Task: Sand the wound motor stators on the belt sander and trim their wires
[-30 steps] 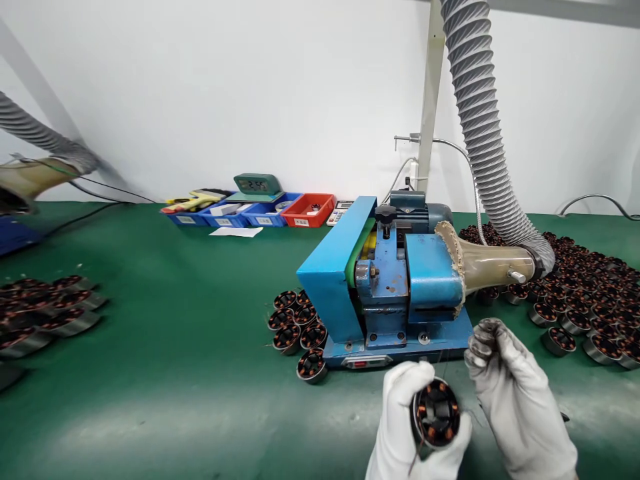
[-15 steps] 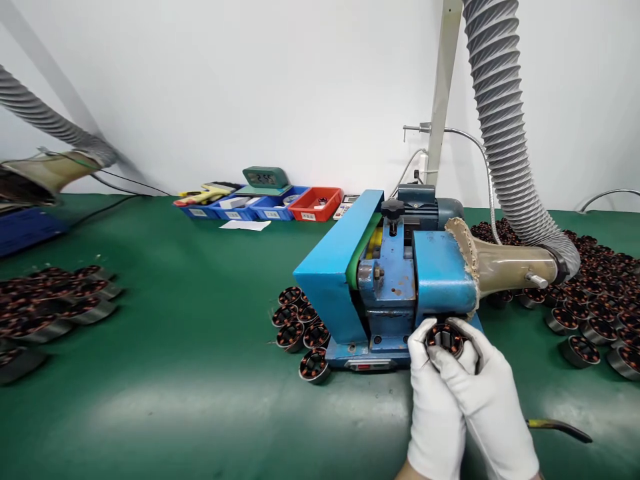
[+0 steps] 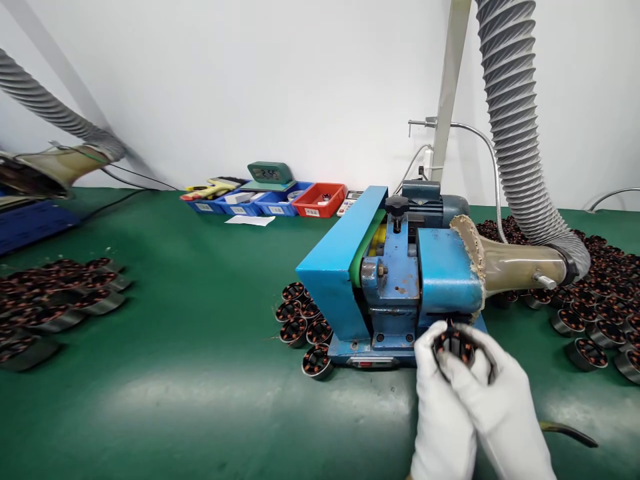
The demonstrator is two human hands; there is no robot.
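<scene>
Both hands wear white gloves and hold one motor stator (image 3: 455, 346), a metal ring with black insulation and copper windings inside. My left hand (image 3: 440, 400) is closed on its left side. My right hand (image 3: 497, 393) grips it from the right, its thumb across the near rim. The stator is tilted, its open face turned toward me, just in front of the blue belt grinding machine (image 3: 447, 267). The fingers behind the ring are partly hidden.
Several stators (image 3: 317, 361) stand left of the machine; more crowd the right (image 3: 587, 353) and far left (image 3: 80, 300). A grey duct hose (image 3: 515, 127) joins the machine's hood. Blue bins (image 3: 280, 208), a red bin (image 3: 320, 200) and a clock (image 3: 270, 173) line the wall. A dark-tipped tool (image 3: 570, 432) lies at right.
The hands and stator have drawn slightly back from the machine, toward me, and the stator's face tips further my way. The whole view has shifted a little. Both hands keep their grip.
</scene>
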